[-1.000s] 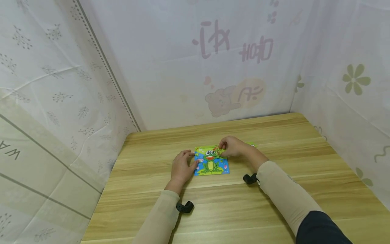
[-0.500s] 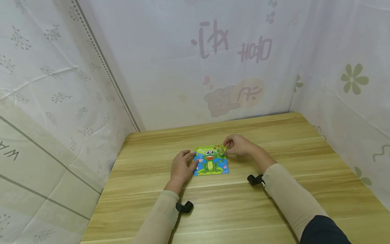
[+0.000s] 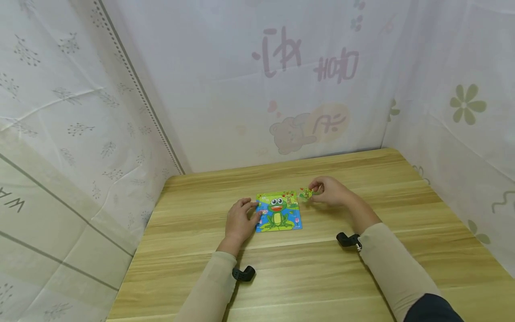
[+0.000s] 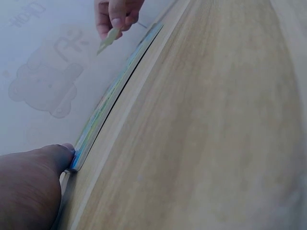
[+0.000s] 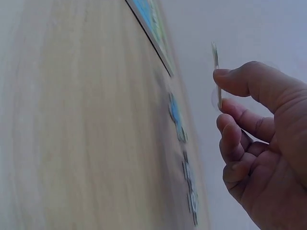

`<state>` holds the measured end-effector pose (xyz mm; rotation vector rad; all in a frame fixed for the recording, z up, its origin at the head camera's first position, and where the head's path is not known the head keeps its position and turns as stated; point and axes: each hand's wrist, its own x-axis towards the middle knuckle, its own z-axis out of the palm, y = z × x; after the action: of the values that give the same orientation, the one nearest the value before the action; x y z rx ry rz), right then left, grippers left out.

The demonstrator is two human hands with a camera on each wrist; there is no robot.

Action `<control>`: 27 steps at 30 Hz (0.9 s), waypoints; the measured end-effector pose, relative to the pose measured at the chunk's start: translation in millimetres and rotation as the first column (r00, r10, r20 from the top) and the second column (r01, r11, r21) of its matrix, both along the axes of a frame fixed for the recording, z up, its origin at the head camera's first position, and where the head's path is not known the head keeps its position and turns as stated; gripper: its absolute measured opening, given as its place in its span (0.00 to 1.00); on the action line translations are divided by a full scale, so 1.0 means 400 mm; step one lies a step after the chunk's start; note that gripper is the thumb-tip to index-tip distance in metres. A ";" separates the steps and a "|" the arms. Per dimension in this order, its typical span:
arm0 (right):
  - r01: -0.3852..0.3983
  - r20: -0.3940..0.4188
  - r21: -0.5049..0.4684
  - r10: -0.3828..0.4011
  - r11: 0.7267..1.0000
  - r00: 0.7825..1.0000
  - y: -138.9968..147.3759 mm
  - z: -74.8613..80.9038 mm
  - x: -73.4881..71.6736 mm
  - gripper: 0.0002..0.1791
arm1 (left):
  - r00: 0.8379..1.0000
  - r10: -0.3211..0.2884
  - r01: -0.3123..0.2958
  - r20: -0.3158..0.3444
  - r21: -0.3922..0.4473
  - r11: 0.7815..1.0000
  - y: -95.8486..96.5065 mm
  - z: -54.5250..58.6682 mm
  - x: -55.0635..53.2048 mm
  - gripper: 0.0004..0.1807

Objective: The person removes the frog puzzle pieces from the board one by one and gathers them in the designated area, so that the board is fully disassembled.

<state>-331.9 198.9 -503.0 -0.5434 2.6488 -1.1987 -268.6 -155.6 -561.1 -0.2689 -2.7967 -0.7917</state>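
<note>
A square frog jigsaw puzzle lies flat on the wooden table in front of me. At its left edge rests my left hand, fingers fairly straight; in the left wrist view the thumb presses on the puzzle's corner. To the right of the puzzle, my right hand pinches a green puzzle piece with red spots between thumb and fingertips. The right wrist view shows this thin piece edge-on, raised above the table. My other right fingers curl beneath it.
Loose puzzle pieces lie on the table near the puzzle's right side; in the head view my right hand hides them. The wooden table ends at a patterned white curtain behind, with more curtain at both sides.
My right hand has moved from over the puzzle's upper right corner out to the right, the green piece still pinched. My left hand has stayed at the left edge.
</note>
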 end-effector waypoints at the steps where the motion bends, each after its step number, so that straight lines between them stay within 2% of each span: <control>1: 0.008 0.001 -0.003 -0.008 1.000 1.000 0.007 0.000 0.001 0.20 | 1.000 0.000 0.000 0.000 0.001 1.000 0.000 0.000 0.000 0.20; 12: 0.055 -0.006 -0.025 -0.055 0.998 0.998 0.080 -0.019 0.013 0.19 | 1.000 0.003 -0.003 0.006 0.005 1.000 0.001 0.002 0.001 0.19; 27: 0.141 0.021 -0.041 -0.140 0.989 0.990 0.187 -0.007 0.022 0.21 | 1.000 0.007 -0.008 0.026 0.012 1.000 0.002 0.004 0.000 0.19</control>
<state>-323.2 273.8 -505.9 -0.3546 2.6907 -1.2940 -268.8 -154.9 -559.6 -0.2475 -2.8141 -0.8163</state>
